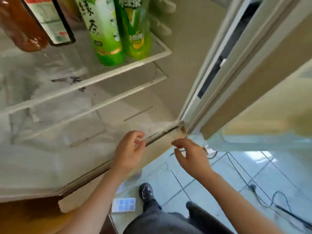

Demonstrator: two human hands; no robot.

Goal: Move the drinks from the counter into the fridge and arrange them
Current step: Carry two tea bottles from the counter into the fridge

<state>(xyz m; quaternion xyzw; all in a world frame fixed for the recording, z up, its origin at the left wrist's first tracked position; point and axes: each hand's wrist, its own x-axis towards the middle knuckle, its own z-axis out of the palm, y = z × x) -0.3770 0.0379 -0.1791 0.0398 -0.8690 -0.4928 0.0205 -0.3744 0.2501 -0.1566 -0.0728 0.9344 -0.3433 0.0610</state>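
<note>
While the left hand (130,151) and right hand (192,157) are hovering by the fridge (168,98) at its lower front edge, fingers (139,134) loosely spread, holding nothing, two green bottles (104,36) are sitting at the shelf (118,70) front right corner; nudging them while adding drinks is risking a topple over the rim. They are standing upright, caps out of view.

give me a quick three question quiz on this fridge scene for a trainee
1. True or false: the left hand and the right hand each hold a bottle.
2. How many green bottles stand on the shelf? A one, B two, C four.
3. Fill in: in the picture the brown bottle is on the ___ side of the carton.
Key: 1 false, both hands hold nothing; 2 B; 3 left.
</note>
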